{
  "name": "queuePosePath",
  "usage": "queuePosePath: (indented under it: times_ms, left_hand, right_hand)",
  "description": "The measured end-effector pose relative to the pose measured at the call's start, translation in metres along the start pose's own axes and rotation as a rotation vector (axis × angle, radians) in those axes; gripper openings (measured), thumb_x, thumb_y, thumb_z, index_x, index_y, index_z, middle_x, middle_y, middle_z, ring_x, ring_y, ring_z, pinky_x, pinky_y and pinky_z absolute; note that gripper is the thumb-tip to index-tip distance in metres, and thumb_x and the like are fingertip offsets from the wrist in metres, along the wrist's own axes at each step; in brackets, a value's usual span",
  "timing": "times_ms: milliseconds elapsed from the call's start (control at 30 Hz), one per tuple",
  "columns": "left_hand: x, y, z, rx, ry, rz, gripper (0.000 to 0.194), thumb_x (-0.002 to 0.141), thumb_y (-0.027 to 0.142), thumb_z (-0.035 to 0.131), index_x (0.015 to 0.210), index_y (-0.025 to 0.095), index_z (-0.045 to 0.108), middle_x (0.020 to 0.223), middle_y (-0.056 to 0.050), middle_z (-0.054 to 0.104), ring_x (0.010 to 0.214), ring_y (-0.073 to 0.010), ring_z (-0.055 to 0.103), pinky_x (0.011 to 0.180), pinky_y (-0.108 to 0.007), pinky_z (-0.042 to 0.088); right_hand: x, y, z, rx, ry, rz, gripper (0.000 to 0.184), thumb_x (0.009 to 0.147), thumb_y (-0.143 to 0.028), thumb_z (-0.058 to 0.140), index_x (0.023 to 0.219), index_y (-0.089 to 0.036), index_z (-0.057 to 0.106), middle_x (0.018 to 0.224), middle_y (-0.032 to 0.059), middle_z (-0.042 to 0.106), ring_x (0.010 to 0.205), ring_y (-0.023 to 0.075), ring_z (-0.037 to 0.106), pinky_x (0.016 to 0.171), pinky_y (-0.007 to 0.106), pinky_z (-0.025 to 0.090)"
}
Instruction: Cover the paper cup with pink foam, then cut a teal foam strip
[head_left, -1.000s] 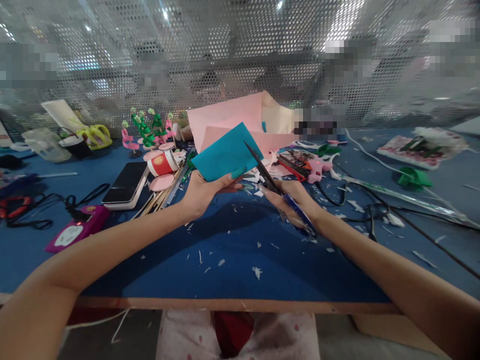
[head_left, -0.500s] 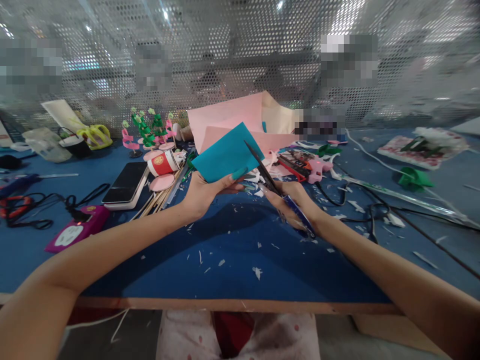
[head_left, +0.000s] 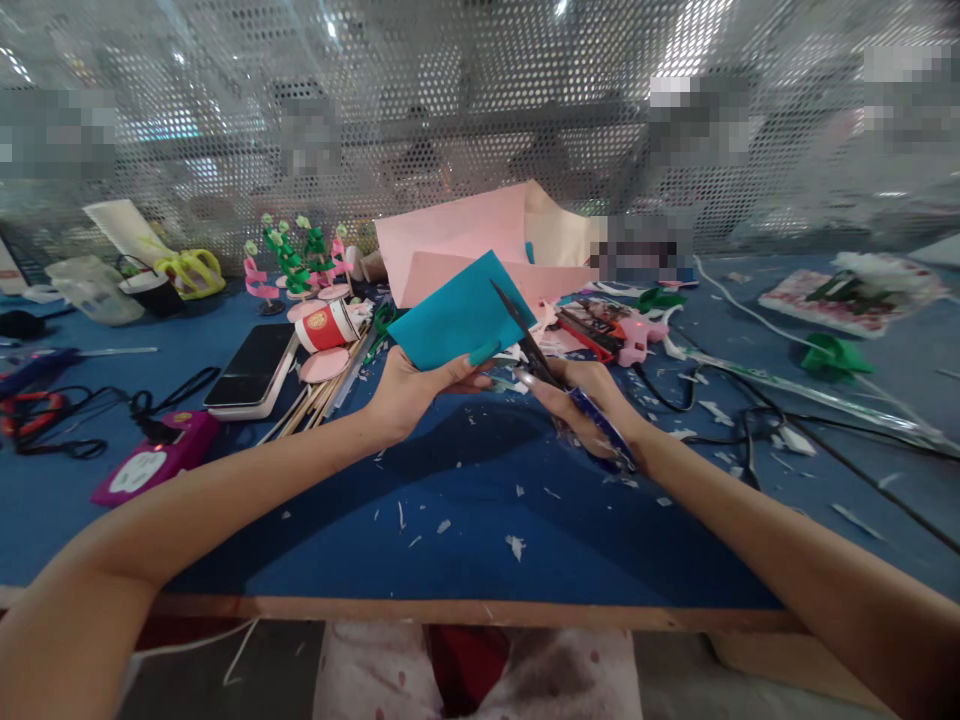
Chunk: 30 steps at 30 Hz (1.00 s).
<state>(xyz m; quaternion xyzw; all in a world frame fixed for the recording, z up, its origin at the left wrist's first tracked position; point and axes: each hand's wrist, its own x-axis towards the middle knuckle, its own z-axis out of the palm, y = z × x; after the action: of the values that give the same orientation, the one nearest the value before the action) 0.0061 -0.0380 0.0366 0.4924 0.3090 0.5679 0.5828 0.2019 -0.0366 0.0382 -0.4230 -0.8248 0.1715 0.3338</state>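
A teal sheet of paper (head_left: pixel 454 315) is pinched in my left hand (head_left: pixel 420 390), thumb on top, fingers beneath. My right hand (head_left: pixel 589 405) grips blue-handled scissors (head_left: pixel 531 345), whose dark blade lies across the right end of the sheet. How far the blades are apart I cannot tell; the lower one is hidden behind the paper. Behind the teal paper stand large pink sheets (head_left: pixel 457 235). White paper scraps (head_left: pixel 515 547) litter the blue table below my hands.
Left of my hands lie a phone (head_left: pixel 259 365), a red-and-white paper cup (head_left: pixel 326 327), wooden sticks (head_left: pixel 319 400) and a purple power adapter (head_left: pixel 157 455). A pink glue gun (head_left: pixel 641 335) and black cables (head_left: pixel 746 430) are on the right. Perforated metal mesh (head_left: pixel 480 120) closes off the back.
The teal sheet and both hands have shifted very slightly down and right. The scissors still lie across the sheet's right end, and both grips are unchanged.
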Motion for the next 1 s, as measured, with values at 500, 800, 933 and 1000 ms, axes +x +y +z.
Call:
queuePosePath:
  times_ms: [500, 800, 933, 1000]
  left_hand:
    - [-0.008, -0.0065, 0.0044, -0.016, -0.067, -0.038, 0.026, 0.062, 0.027, 0.075, 0.08, 0.011, 0.067, 0.073, -0.007, 0.071, 0.063, -0.0178, 0.068, 0.061, -0.028, 0.058]
    - [-0.0085, -0.0047, 0.0053, 0.0, -0.052, -0.049, 0.029, 0.059, 0.029, 0.076, 0.079, 0.011, 0.067, 0.074, -0.008, 0.071, 0.063, -0.0189, 0.068, 0.064, -0.033, 0.058]
    - [-0.0086, -0.004, 0.0054, 0.002, -0.051, -0.048, 0.029, 0.059, 0.029, 0.076, 0.08, 0.01, 0.067, 0.074, -0.008, 0.071, 0.063, -0.0189, 0.068, 0.063, -0.032, 0.058]
    - [-0.0084, -0.0041, 0.0052, -0.008, -0.056, -0.042, 0.029, 0.059, 0.029, 0.076, 0.08, 0.01, 0.067, 0.073, -0.008, 0.071, 0.062, -0.0183, 0.068, 0.062, -0.03, 0.058]
  right_hand:
    - [-0.0011, 0.0044, 0.0016, 0.017, -0.044, -0.042, 0.033, 0.081, -0.047, 0.036, 0.063, -0.02, 0.038, 0.054, -0.0012, 0.041, 0.049, 0.0121, 0.036, 0.049, 0.027, 0.025]
    - [-0.0005, 0.0042, 0.0015, 0.045, -0.048, -0.076, 0.029, 0.079, -0.044, 0.041, 0.063, -0.02, 0.038, 0.052, -0.0028, 0.038, 0.048, 0.0111, 0.033, 0.047, 0.026, 0.025]
    - [-0.0006, 0.0028, 0.0006, 0.038, -0.043, -0.083, 0.029, 0.078, -0.043, 0.041, 0.061, -0.019, 0.039, 0.052, -0.0033, 0.037, 0.048, 0.0101, 0.032, 0.047, 0.026, 0.025]
    - [-0.0011, 0.0032, 0.001, 0.05, -0.05, -0.07, 0.029, 0.078, -0.043, 0.042, 0.062, -0.019, 0.039, 0.052, -0.0031, 0.038, 0.048, 0.0102, 0.033, 0.047, 0.026, 0.025]
